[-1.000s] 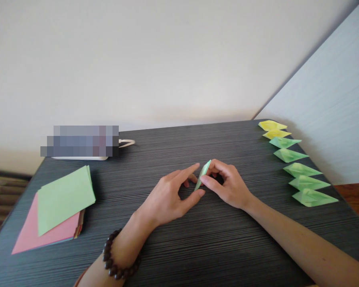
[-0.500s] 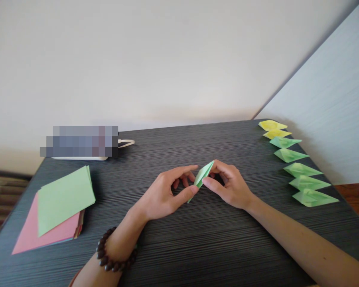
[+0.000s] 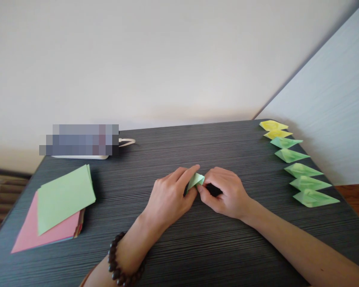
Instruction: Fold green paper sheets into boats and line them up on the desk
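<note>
green and creased, the small folded paper [image 3: 196, 181] sits at the middle of the frame, low over the dark striped surface [image 3: 197, 247]; whether it touches the surface i cannot tell. the left hand [image 3: 170, 197] has its fingers [image 3: 188, 173] clamped on the paper's left side, thumb below and forefinger on top. the right hand [image 3: 224, 193] meets it from the right, its fingers [image 3: 204, 195] pinched together on the paper's other edge. a dark bead bracelet [image 3: 119, 269] circles the left wrist at the bottom of the frame. at the left lies a stack of flat sheets [image 3: 64, 197], green on top and pink beneath. along the right edge runs a row of folded paper shapes [image 3: 305, 170], two yellow farthest away, then five green.
</note>
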`<move>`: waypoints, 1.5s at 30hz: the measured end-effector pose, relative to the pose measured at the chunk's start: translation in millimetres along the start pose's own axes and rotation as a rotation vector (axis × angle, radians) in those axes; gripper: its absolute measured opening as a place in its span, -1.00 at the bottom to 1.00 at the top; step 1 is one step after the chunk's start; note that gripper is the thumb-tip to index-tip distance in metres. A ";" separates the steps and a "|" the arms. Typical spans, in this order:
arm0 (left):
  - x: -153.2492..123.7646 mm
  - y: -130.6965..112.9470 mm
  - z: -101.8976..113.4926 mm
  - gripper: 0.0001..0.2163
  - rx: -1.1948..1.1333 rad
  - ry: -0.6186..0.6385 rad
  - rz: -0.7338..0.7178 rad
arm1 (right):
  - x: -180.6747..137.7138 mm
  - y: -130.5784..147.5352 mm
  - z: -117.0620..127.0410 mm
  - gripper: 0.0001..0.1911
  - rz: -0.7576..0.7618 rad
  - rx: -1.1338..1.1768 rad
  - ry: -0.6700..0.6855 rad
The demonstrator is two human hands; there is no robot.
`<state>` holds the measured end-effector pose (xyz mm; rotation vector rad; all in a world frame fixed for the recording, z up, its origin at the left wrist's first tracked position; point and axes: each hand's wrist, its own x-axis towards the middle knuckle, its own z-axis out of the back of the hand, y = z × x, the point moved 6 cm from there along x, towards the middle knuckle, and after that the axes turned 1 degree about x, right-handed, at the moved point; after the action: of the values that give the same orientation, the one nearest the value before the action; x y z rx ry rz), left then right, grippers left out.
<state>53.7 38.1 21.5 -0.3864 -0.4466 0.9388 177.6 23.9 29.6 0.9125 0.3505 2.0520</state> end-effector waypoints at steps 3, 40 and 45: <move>1.9 7.4 1.6 -0.77 -0.073 0.005 0.060 | -0.1 -0.3 1.7 -0.87 0.018 -0.067 -0.005; -3.5 11.9 -0.8 -0.70 -0.049 -0.149 0.103 | 2.6 5.5 -5.4 -0.79 -0.043 -0.301 0.020; -1.9 17.8 -0.4 -0.69 -0.113 -0.082 0.082 | 1.4 -10.9 -4.6 -0.94 -0.209 -0.101 0.058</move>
<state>40.8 46.0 11.9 -0.4725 -0.5635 1.0144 180.2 32.0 21.1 0.7248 0.3546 1.8883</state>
